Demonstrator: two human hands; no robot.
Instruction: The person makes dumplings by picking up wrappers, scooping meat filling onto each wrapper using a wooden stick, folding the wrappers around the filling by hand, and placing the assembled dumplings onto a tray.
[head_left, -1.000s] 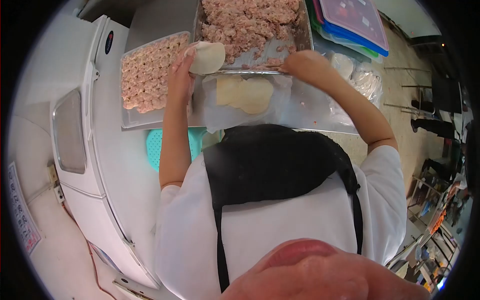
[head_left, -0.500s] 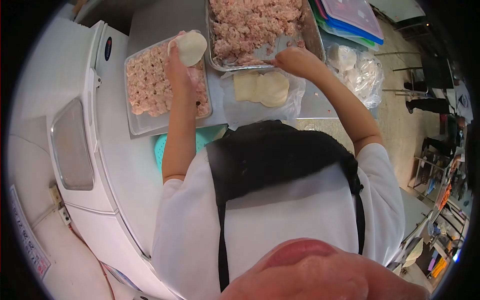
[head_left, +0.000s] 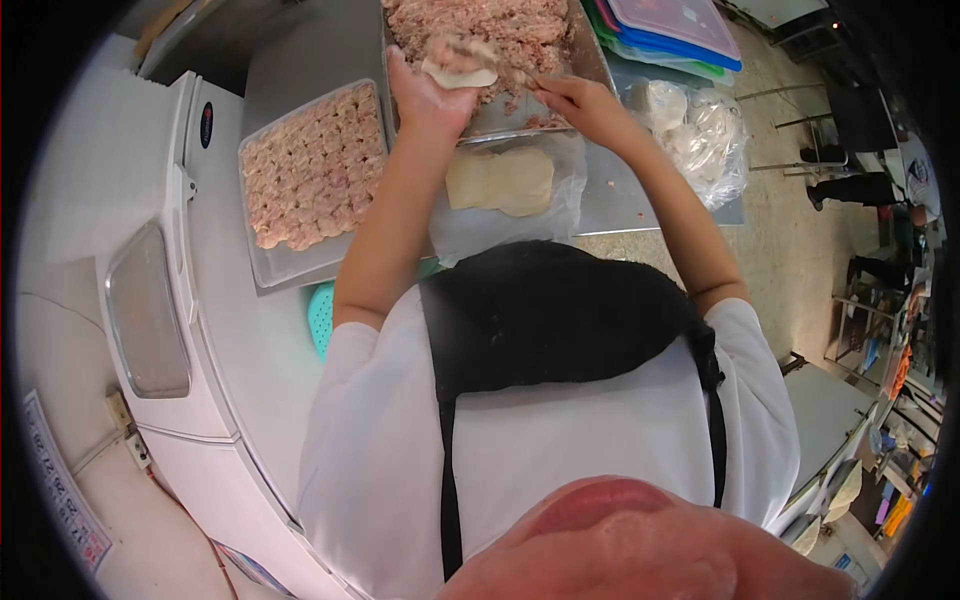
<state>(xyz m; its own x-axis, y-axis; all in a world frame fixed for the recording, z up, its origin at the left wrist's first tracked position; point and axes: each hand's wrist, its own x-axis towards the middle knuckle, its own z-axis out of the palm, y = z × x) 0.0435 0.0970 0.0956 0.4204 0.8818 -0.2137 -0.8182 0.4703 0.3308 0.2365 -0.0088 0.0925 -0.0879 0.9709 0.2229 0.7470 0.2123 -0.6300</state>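
Observation:
My left hand (head_left: 432, 100) is cupped around a round, pale dumpling wrapper (head_left: 462, 80) at the near left of a deep metal pan (head_left: 497, 134). Pink ground meat filling (head_left: 480, 20) fills much of that pan, and a blurred lump of it lies on the wrapper. In my right hand (head_left: 588, 108) is a thin spreading tool (head_left: 522, 80), its tip at the wrapper and partly hidden by meat. Just below the pan, a stack of wrappers (head_left: 500, 182) lies on clear plastic. Rows of filled dumplings (head_left: 312, 165) sit in a shallow tray at the left.
Blue, pink and green plastic lids (head_left: 675, 35) are piled at the back right, with a bundle of clear plastic bags (head_left: 690, 135) before them. A white fridge (head_left: 215, 250) stands to the left. Under the table edge is a turquoise perforated basket (head_left: 320, 318). People stand at the far right.
My left hand has carried the wrapper from above the dumpling tray to the meat pan. My right hand has raised the tool with meat to the wrapper. The view has shifted slightly.

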